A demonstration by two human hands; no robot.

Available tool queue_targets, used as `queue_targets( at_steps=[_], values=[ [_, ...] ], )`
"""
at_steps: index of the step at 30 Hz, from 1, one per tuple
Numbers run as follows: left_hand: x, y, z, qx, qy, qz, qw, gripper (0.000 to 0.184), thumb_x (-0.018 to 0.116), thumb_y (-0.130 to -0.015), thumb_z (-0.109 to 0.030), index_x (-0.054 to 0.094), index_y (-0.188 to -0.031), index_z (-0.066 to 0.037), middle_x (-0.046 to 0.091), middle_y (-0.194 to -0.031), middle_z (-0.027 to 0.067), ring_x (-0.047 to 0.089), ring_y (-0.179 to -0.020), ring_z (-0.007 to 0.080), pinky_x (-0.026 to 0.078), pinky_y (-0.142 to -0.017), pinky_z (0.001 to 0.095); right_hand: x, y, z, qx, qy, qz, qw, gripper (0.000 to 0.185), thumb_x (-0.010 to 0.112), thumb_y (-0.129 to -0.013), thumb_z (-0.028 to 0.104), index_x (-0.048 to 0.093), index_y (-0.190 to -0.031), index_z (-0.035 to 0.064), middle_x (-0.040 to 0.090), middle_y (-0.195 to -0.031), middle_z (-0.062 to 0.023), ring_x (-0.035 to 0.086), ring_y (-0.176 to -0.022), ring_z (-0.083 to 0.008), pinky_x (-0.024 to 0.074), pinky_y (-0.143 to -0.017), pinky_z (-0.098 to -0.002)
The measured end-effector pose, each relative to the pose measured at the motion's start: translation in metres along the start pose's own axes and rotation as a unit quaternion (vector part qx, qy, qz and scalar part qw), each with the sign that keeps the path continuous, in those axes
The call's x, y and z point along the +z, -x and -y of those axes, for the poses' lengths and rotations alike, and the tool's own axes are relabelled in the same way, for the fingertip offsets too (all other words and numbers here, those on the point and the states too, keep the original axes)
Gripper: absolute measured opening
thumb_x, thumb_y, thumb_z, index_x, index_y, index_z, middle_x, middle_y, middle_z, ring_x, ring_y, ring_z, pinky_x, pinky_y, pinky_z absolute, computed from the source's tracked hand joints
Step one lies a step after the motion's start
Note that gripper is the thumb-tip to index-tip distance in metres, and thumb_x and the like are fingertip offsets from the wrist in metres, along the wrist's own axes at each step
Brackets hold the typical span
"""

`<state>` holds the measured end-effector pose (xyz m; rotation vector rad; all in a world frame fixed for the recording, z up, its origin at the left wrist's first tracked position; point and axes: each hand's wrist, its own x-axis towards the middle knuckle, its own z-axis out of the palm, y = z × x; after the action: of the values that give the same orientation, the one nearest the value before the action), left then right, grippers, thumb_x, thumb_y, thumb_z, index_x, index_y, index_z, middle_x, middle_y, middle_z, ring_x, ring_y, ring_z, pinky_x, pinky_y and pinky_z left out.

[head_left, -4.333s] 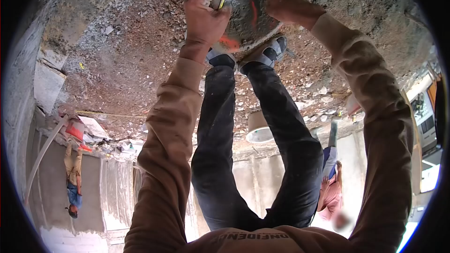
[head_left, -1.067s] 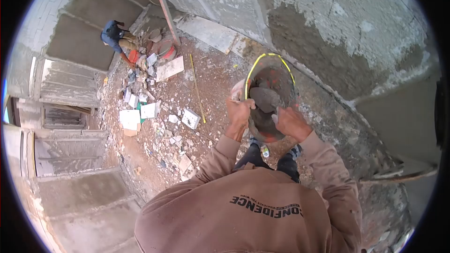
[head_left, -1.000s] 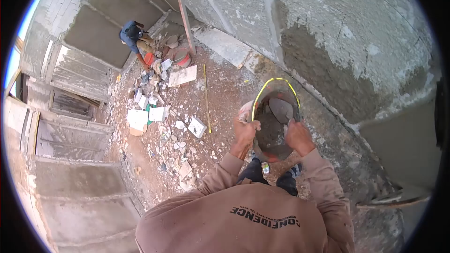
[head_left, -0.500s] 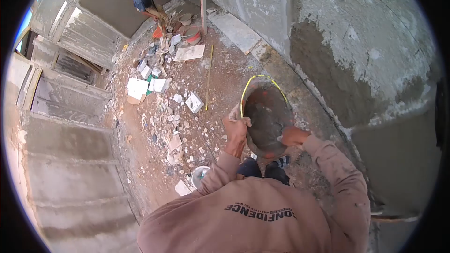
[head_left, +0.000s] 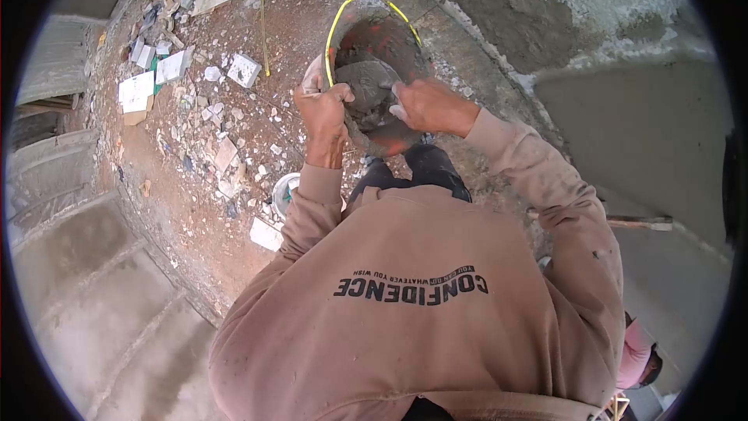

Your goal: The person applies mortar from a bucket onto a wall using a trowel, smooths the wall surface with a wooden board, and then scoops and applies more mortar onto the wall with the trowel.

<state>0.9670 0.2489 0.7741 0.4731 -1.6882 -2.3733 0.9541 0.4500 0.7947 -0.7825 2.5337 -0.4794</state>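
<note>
A round tub (head_left: pixel 393 134) with a yellow-edged rim hangs in front of my body, with wet grey mortar (head_left: pixel 366 117) inside. My left hand (head_left: pixel 323 113) grips its rim on the left side, fingers wrapped round the edge. In my right hand (head_left: pixel 436 105), at the tub's right side, is the handle of a trowel. The trowel's blade (head_left: pixel 365 82) lies over the mortar inside the tub, coated or loaded with grey mortar. My right fingers are closed round the handle, which is mostly hidden.
Rubble and white boards (head_left: pixel 136 93) cover the ground at left. A white bucket (head_left: pixel 284 195) stands near my left sleeve. Partly plastered wall (head_left: pixel 639 109) rises at right. Another person in pink (head_left: pixel 635 355) is at lower right. A wooden-looking bar (head_left: pixel 639 222) lies at right.
The view has tilted, and the tub appears higher and further left. The trowel blade, hidden in the mortar half a second ago, now shows. The worker in blue has left the view.
</note>
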Motion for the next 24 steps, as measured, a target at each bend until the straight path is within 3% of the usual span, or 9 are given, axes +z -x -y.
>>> queue_targets(
  at_steps=[4,5,8,9,12,17,20,21,24],
  values=[
    [-0.016,0.01,-0.01,0.033,0.005,-0.006,0.999,0.067,0.047,-0.062,0.019,0.057,-0.128,0.009,0.064,-0.121,0.0143,0.06,-0.075,0.0127,0.043,-0.048,0.0223,0.025,-0.014,-0.021,0.147,0.031,-0.01,0.989,0.03,0.053,-0.087,0.018,0.069,-0.095,-0.0063,0.067,-0.094,-0.0304,0.066,-0.093,-0.0431,0.0519,-0.082,-0.0496],
    [-0.02,0.009,-0.006,0.037,0.026,-0.013,0.999,0.065,0.048,-0.06,0.019,0.06,-0.123,0.007,0.064,-0.116,0.012,0.06,-0.077,0.0134,0.044,-0.047,0.0222,0.052,-0.022,-0.032,0.123,0.042,0.153,0.98,0.038,0.053,-0.09,0.026,0.069,-0.101,-0.0064,0.067,-0.1,-0.0285,0.066,-0.101,-0.0411,0.0514,-0.087,-0.0475],
    [-0.029,0.017,0.005,0.043,0.041,-0.01,0.998,0.064,0.05,-0.057,0.019,0.063,-0.118,0.005,0.064,-0.111,0.0095,0.061,-0.081,0.015,0.044,-0.046,0.0223,0.064,-0.009,0.015,0.136,-0.224,0.271,0.926,0.053,0.046,-0.096,0.046,0.066,-0.088,-0.0027,0.065,-0.076,-0.0146,0.061,-0.07,-0.0264,0.0459,-0.066,-0.0441],
    [-0.031,0.019,0.009,0.056,0.027,-0.009,0.998,0.065,0.049,-0.058,0.019,0.061,-0.121,0.007,0.065,-0.113,0.0113,0.061,-0.08,0.0142,0.044,-0.046,0.0223,0.063,-0.004,0.022,0.084,-0.266,0.246,0.928,0.052,0.046,-0.097,0.044,0.063,-0.08,-0.0025,0.061,-0.067,-0.0115,0.06,-0.064,-0.0237,0.0453,-0.062,-0.0417],
    [-0.029,0.04,-0.008,0.044,0.01,-0.005,0.999,0.066,0.048,-0.059,0.018,0.06,-0.123,0.008,0.066,-0.11,0.0113,0.06,-0.074,0.0124,0.044,-0.047,0.0222,0.023,0.012,0.051,0.113,-0.21,0.184,0.954,0.052,0.049,-0.096,0.047,0.062,-0.094,-0.0031,0.064,-0.079,-0.0131,0.063,-0.074,-0.0224,0.0475,-0.067,-0.0404],
    [-0.027,0.049,-0.004,0.045,0.003,0.017,0.999,0.067,0.049,-0.058,0.017,0.06,-0.124,0.008,0.066,-0.104,0.0088,0.055,-0.06,0.0096,0.043,-0.046,0.0222,0.074,-0.008,0.026,0.068,0.023,0.012,0.997,0.038,0.053,-0.093,0.032,0.061,-0.104,-0.0031,0.066,-0.096,-0.0308,0.064,-0.087,-0.0475,0.0507,-0.075,-0.0533],
    [-0.023,0.054,-0.011,0.023,0.051,0.005,0.998,0.07,0.049,-0.058,0.018,0.059,-0.126,0.008,0.066,-0.109,0.0102,0.055,-0.06,0.0091,0.043,-0.047,0.0218,0.057,0.017,0.048,0.007,0.016,0.085,0.996,0.031,0.056,-0.088,0.025,0.065,-0.099,-0.0024,0.068,-0.095,-0.0259,0.066,-0.094,-0.0402,0.0527,-0.082,-0.0472],
    [-0.025,0.054,-0.008,0.019,0.029,-0.01,0.999,0.071,0.048,-0.058,0.018,0.058,-0.128,0.008,0.065,-0.116,0.0125,0.055,-0.063,0.0096,0.042,-0.047,0.0212,0.051,0.027,0.052,-0.007,0.056,0.047,0.997,0.03,0.056,-0.087,0.024,0.065,-0.098,-0.0018,0.068,-0.093,-0.025,0.067,-0.093,-0.0392,0.0528,-0.082,-0.0473],
    [-0.025,0.066,-0.015,0.005,0.005,0.002,1.0,0.063,0.046,-0.063,0.02,0.06,-0.124,0.007,0.066,-0.102,0.0085,0.054,-0.061,0.0076,0.041,-0.045,0.0216,0.024,0.041,0.051,-0.029,0.152,-0.097,0.983,0.025,0.057,-0.085,0.022,0.063,-0.097,0.0003,0.067,-0.085,-0.0219,0.068,-0.087,-0.0358,0.053,-0.081,-0.0481]
  ],
)
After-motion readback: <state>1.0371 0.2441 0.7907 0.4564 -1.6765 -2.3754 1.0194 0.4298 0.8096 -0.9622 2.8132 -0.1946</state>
